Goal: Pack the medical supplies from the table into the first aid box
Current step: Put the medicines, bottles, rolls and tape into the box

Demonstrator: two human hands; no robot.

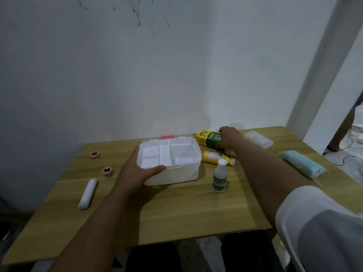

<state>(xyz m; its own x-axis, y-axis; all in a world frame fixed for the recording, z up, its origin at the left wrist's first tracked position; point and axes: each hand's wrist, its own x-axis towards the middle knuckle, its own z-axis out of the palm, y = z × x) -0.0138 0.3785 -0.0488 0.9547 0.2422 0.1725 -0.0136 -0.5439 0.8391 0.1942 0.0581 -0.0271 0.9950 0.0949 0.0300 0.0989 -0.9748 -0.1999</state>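
First aid box (172, 169) is sitting open as we're gripping its near-left corner with our left hand (135, 169); our right hand's (229, 137) fingers are wrapping the green-yellow carton (208, 139).

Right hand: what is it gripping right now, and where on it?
The right hand closes on the green and yellow carton, gripping its green right-hand end. The carton lies on the table, behind the yellow bottle.
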